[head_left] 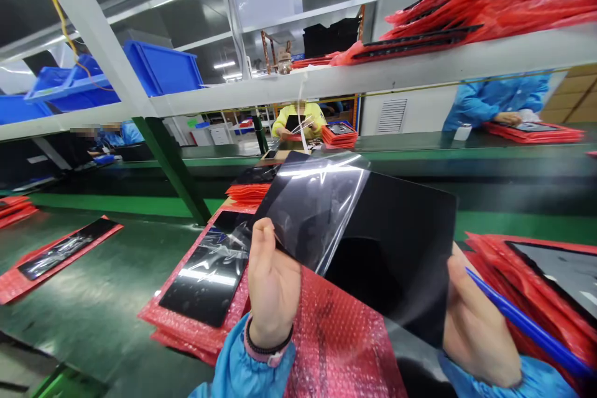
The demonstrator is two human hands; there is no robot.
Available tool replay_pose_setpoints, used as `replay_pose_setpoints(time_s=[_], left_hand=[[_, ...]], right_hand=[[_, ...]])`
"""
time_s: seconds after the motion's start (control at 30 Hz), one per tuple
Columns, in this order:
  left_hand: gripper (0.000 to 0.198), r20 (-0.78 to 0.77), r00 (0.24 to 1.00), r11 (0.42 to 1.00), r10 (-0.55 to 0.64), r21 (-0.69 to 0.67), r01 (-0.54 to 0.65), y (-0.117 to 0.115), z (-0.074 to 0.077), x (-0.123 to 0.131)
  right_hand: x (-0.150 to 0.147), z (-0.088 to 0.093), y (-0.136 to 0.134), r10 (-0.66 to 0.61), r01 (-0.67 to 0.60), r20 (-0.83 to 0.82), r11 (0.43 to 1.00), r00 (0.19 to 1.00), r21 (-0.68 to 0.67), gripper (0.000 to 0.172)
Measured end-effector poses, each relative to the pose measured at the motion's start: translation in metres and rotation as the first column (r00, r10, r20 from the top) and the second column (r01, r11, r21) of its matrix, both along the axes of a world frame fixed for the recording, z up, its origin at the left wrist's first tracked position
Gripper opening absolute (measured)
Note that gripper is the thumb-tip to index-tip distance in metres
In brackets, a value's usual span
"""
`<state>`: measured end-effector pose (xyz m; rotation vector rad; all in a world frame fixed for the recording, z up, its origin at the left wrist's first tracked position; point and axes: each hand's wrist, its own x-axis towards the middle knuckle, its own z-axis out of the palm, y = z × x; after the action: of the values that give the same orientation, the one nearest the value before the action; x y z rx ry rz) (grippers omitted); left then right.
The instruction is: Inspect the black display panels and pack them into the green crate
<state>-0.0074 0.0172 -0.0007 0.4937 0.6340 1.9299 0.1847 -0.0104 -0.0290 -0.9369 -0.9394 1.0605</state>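
A flat black screen panel (401, 242) is held up tilted in front of me, with a glossy clear film (321, 205) over its left part. The film's diagonal edge catches the light. My left hand (275, 289) is closed in a pinch at the film's lower left corner. Gripping the panel's right edge is my right hand (480, 329), thumb in front and the other fingers hidden behind. A blue stick (527, 317) runs alongside the right hand; whether the hand holds it is unclear. Red bubble wrap (340, 336) lies below the panel.
Left of my hands, another black panel (205, 273) rests on stacked red bubble wrap; a narrower panel (69, 249) lies farther left. More wrapped panels (550, 273) are stacked at right. A shelf beam (373, 78) and green post (172, 168) stand ahead. Co-workers (298, 121) sit across.
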Motion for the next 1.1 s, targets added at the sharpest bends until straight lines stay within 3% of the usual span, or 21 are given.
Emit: replay_pose_setpoints(time_s=[0.07,0.2,0.27,0.5,0.63,0.73,0.83,1.1], left_hand=[[0.007,-0.019,0.998,0.998,0.06,0.032,-0.059,-0.003,0.002,0.0],[0.004,-0.056,0.993,0.99,0.108,0.098,-0.102,-0.006,0.001,-0.002],[0.006,-0.048,0.991,0.988,0.127,0.089,-0.122,-0.004,0.0,-0.004],[0.003,0.001,0.998,0.994,0.07,0.086,-0.07,0.012,0.002,-0.015],[0.003,-0.079,0.98,0.98,0.182,0.094,-0.174,0.024,-0.001,-0.025],[0.005,-0.14,0.939,0.946,0.315,0.119,-0.3,0.033,-0.003,-0.033],[0.006,-0.174,0.922,0.935,0.347,0.138,-0.326,0.038,-0.003,-0.041],[0.009,-0.244,0.922,0.95,0.3,0.165,-0.265,0.039,0.003,-0.051]], right_hand=[[-0.009,0.006,0.001,0.024,-0.023,-0.013,0.999,1.0,0.027,0.057],[-0.011,0.003,-0.004,0.004,-0.046,0.343,0.992,0.939,0.114,0.087],[-0.009,0.0,-0.006,-0.009,-0.057,0.414,0.988,0.91,0.147,0.09],[-0.01,-0.006,-0.01,0.267,-0.274,0.077,0.955,0.961,0.116,0.076],[-0.014,0.0,-0.008,0.256,-0.255,-0.037,0.966,0.966,0.035,0.052],[-0.016,0.008,-0.009,0.233,-0.233,-0.021,0.972,0.972,-0.041,0.031],[-0.012,0.012,-0.012,0.179,-0.176,0.057,0.983,0.982,-0.056,0.022],[-0.004,0.019,-0.019,0.052,-0.033,0.295,0.997,0.954,-0.067,0.041]])
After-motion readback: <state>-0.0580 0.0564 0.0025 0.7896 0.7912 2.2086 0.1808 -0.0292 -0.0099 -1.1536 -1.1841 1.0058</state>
